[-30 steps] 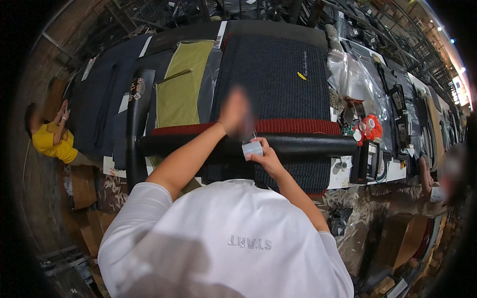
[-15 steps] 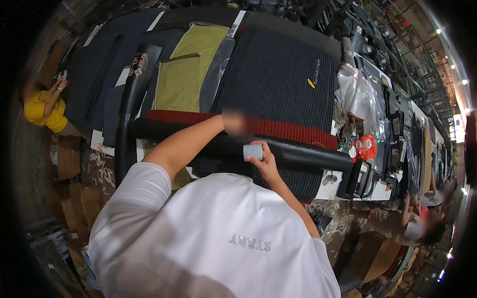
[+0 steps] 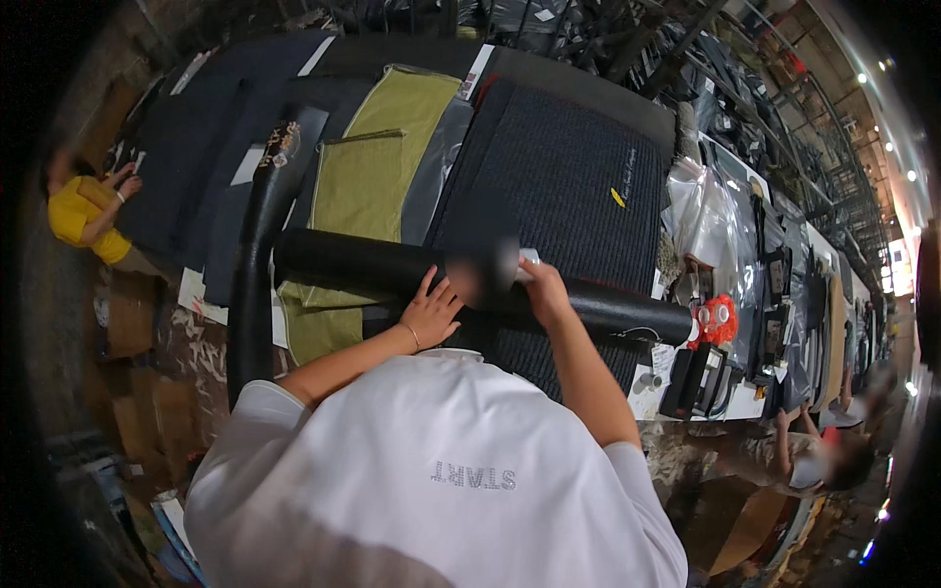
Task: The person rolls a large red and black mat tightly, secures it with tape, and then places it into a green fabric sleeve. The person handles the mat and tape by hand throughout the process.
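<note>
A long black rolled-up mat [image 3: 363, 267] lies crosswise in front of me, smooth side out. My left hand [image 3: 431, 316] rests on its near side with the fingers spread. In my right hand [image 3: 544, 290] is a pale roll of tape [image 3: 527, 259], held against the top of the black roll. Part of the tape and the space between the hands is hidden by a blurred patch. Under and beyond the roll lies a dark ribbed mat [image 3: 559, 167] with a small yellow feather mark.
Olive-green cloth pieces [image 3: 363, 176] lie left of the ribbed mat, beside another black roll [image 3: 257, 235]. To the right are clear plastic sheeting [image 3: 698, 201], an orange bag with tape rolls [image 3: 718, 321] and black frames [image 3: 691, 382]. A person in yellow [image 3: 83, 218] stands at far left.
My left hand has come down and back, from the blurred patch onto the roll. The right hand has carried the tape up to the roll. The red ribbed strip no longer shows.
</note>
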Demonstrator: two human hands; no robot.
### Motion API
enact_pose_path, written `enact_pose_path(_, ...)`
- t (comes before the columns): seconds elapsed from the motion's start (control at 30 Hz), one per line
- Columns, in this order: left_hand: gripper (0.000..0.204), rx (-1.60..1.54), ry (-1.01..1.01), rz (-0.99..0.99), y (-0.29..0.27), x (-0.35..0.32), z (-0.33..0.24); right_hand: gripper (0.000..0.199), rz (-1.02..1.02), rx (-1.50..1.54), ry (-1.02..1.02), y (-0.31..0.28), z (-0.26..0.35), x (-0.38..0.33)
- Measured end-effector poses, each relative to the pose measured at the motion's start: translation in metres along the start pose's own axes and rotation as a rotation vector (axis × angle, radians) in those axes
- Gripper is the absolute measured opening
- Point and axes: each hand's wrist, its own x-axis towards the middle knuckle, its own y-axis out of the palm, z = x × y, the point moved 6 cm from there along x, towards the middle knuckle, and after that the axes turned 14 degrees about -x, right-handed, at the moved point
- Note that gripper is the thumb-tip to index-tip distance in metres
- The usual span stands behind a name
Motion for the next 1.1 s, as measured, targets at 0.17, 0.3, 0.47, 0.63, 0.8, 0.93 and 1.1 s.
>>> enact_pose_path(0.17,0.113,-0.104,-0.017,0.054,-0.025,0.055,0.024,0.034,0.067,-0.058,-0.067,0.041,-0.053,-0.08)
enact_pose_path(0.3,0.122,-0.142,-0.077,0.136,-0.051,0.123,0.063,0.035,-0.019,-0.147,-0.074,0.025,-0.068,-0.04)
enact_pose_path(0.47,0.103,-0.153,-0.183,0.017,-0.079,0.187,0.115,0.049,-0.057,-0.2,-0.243,0.001,0.011,0.046)
enact_pose_path(0.63,0.071,-0.093,-0.048,-0.16,-0.039,0.161,0.062,0.045,-0.096,-0.033,-0.221,-0.023,0.079,0.114)
enact_pose_path(0.8,0.097,0.04,-0.191,-0.198,-0.04,0.208,0.085,0.036,-0.104,-0.088,-0.306,-0.036,0.116,0.146)
enact_pose_path(0.93,0.123,0.148,-0.118,-0.076,-0.052,0.265,0.123,0.04,-0.077,-0.182,-0.159,-0.037,0.069,0.112)
enact_pose_path(1.1,0.117,0.071,0.001,0.064,-0.061,0.304,0.149,0.043,-0.097,-0.343,-0.088,-0.041,-0.014,0.041)
